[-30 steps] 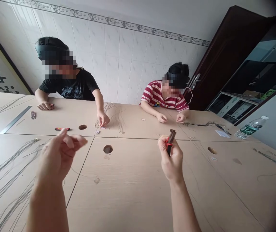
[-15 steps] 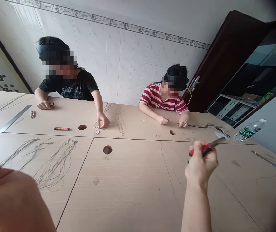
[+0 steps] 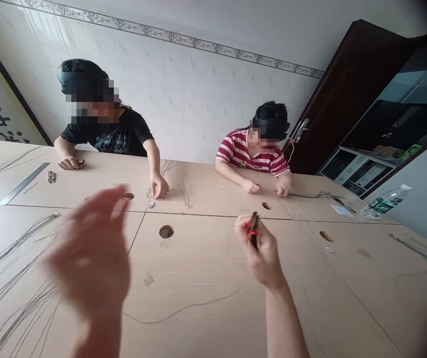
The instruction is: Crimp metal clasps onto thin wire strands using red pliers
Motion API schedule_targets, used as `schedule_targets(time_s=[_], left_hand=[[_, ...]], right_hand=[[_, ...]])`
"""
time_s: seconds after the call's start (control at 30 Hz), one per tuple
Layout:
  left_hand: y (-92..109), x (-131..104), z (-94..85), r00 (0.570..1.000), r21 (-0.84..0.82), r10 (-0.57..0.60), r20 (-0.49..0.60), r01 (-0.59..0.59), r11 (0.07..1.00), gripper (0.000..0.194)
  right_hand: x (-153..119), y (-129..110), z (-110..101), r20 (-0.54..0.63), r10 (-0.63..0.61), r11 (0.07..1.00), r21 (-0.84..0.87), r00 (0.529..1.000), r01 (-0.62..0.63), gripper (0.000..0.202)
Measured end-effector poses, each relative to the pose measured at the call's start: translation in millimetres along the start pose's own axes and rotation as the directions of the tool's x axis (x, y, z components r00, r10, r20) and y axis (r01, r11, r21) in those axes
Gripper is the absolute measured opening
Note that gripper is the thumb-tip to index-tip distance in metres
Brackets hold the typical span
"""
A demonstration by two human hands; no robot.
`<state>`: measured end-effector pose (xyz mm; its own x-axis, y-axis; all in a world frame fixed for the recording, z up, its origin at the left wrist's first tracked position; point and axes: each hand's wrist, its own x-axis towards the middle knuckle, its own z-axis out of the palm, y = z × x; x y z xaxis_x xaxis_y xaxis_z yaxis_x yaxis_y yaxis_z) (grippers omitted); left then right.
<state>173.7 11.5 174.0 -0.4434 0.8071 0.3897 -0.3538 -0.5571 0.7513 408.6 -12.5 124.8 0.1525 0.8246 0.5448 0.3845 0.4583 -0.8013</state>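
Raised over the pale wood-coloured bench [image 3: 198, 263], the right hand [image 3: 267, 261] grips a pair of red-and-black-handled metal pliers [image 3: 254, 231], nose upward; whether the jaws meet is too blurred to tell. The left hand [image 3: 94, 253], motion-blurred, hangs above the bench near a bundle of thin grey wires [image 3: 15, 328]; whether its fingers hold anything cannot be told. A single thin grey wire [image 3: 150, 323] curves between the two arms.

For sound handling, the pliers are probably best held well back on the grips, fingertips clear of the nose; so fine a strand would likely need steadying close to the point of contact, with light pressure, lest it kink or slip. Lifting strands singly should limit tangling.

Containers: a clear plastic bottle with a green label [image 3: 385, 203] leans to one side in this view, its fill level indistinct; a dark-framed cabinet [image 3: 392, 134] holds pale file boxes [image 3: 366, 171] on its lower shelf.
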Motion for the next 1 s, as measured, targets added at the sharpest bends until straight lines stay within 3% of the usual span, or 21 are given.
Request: schedule_targets(time_s=[0.03, 0.07, 0.1, 0.13, 0.2, 0.27, 0.3, 0.4, 0.47, 0.5, 0.53, 0.57, 0.6, 0.63, 0.7, 0.73, 0.77, 0.8, 0.87, 0.93, 1.0], left_hand=[[-12.1, -5.2, 4.5, 0.990, -0.017, -0.076, 0.118, 0.079, 0.997, 0.022], [-25.3, -9.8, 8.3, 0.938, 0.021, -0.225, 0.264, 0.228, 0.973, 0.026], [-38.8, -13.7, 11.1, 0.847, 0.096, -0.373, 0.379, 0.365, 0.926, 0.036], [-51.4, -16.5, 12.7, 0.728, 0.170, -0.495, 0.474, 0.475, 0.863, 0.047], [-70.8, -19.8, 13.2, 0.456, 0.276, -0.600, 0.658, 0.595, 0.755, 0.065], [-80.2, -21.3, 12.3, 0.205, 0.341, -0.579, 0.789, 0.638, 0.690, 0.077], [-81.7, -22.3, 12.1, 0.102, 0.361, -0.545, 0.832, 0.645, 0.673, 0.081], [-79.7, -27.5, 11.9, -0.154, 0.421, -0.432, 0.888, 0.650, 0.633, 0.077], [-77.9, -31.4, 8.9, -0.295, 0.454, -0.349, 0.889, 0.671, 0.587, 0.070], [-77.3, -32.4, 5.5, -0.335, 0.454, -0.308, 0.890, 0.691, 0.562, 0.067], [-76.5, -32.4, 0.9, -0.342, 0.435, -0.269, 0.900, 0.716, 0.546, 0.066], [-75.0, -31.0, -4.8, -0.300, 0.389, -0.249, 0.921, 0.742, 0.546, 0.067], [-72.4, -28.2, -11.0, -0.206, 0.320, -0.256, 0.944, 0.758, 0.568, 0.069], [-68.3, -24.5, -16.9, -0.061, 0.226, -0.278, 0.959, 0.758, 0.612, 0.070], [-54.4, -16.1, -25.0, 0.345, 0.022, -0.339, 0.875, 0.673, 0.740, 0.067], [-44.9, -12.4, -26.2, 0.524, -0.072, -0.337, 0.783, 0.614, 0.786, 0.063], [-34.6, -9.5, -25.3, 0.649, -0.144, -0.340, 0.681, 0.574, 0.806, 0.057], [-24.3, -7.5, -22.6, 0.744, -0.228, -0.349, 0.570, 0.551, 0.802, 0.049], [-7.1, -4.9, -13.7, 0.838, -0.335, -0.400, 0.372, 0.523, 0.783, 0.031], [0.7, -1.8, -4.3, 0.864, -0.369, -0.443, 0.239, 0.502, 0.782, 0.028], [-1.7, 2.8, 2.4, 0.888, -0.381, -0.433, 0.156, 0.458, 0.803, 0.038]], right_hand=[[-2.1, -5.4, 6.5, 0.070, -0.012, 1.000, 0.019, 0.997, 0.010, 0.017], [-3.9, -9.6, 11.6, 0.120, -0.023, 0.999, 0.035, 0.992, 0.019, 0.017], [-5.5, -12.6, 15.2, 0.151, -0.033, 0.998, 0.049, 0.988, 0.026, 0.017], [-6.6, -14.4, 17.4, 0.169, -0.044, 0.998, 0.060, 0.985, 0.034, 0.016], [-7.8, -15.1, 18.5, 0.178, -0.061, 0.996, 0.074, 0.982, 0.048, 0.015], [-7.9, -13.6, 17.2, 0.171, -0.075, 0.995, 0.078, 0.982, 0.063, 0.015], [-7.6, -12.5, 16.5, 0.165, -0.082, 0.994, 0.078, 0.983, 0.070, 0.015], [-6.8, -9.9, 16.1, 0.134, -0.088, 0.994, 0.075, 0.987, 0.078, 0.014], [-6.7, -9.7, 18.6, 0.107, -0.073, 0.994, 0.086, 0.992, 0.064, 0.015], [-6.8, -10.0, 20.6, 0.093, -0.064, 0.994, 0.097, 0.994, 0.055, 0.016], [-7.1, -10.6, 23.0, 0.080, -0.059, 0.993, 0.112, 0.995, 0.049, 0.017], [-7.6, -11.4, 25.8, 0.071, -0.056, 0.991, 0.129, 0.996, 0.046, 0.019], [-8.3, -12.1, 28.9, 0.068, -0.054, 0.988, 0.146, 0.996, 0.044, 0.020], [-9.2, -12.9, 32.1, 0.070, -0.055, 0.986, 0.162, 0.996, 0.043, 0.020], [-11.3, -14.1, 38.4, 0.091, -0.058, 0.981, 0.189, 0.994, 0.040, 0.018], [-12.5, -14.6, 41.3, 0.104, -0.060, 0.979, 0.198, 0.993, 0.039, 0.017], [-13.7, -15.1, 43.9, 0.117, -0.063, 0.978, 0.204, 0.991, 0.038, 0.016], [-14.9, -15.7, 46.1, 0.130, -0.066, 0.978, 0.207, 0.989, 0.038, 0.016], [-16.7, -17.0, 49.3, 0.156, -0.079, 0.977, 0.211, 0.985, 0.045, 0.015], [-17.9, -18.5, 50.7, 0.177, -0.096, 0.976, 0.210, 0.979, 0.058, 0.014], [-18.4, -19.9, 50.2, 0.205, -0.112, 0.977, 0.201, 0.972, 0.071, 0.014]])
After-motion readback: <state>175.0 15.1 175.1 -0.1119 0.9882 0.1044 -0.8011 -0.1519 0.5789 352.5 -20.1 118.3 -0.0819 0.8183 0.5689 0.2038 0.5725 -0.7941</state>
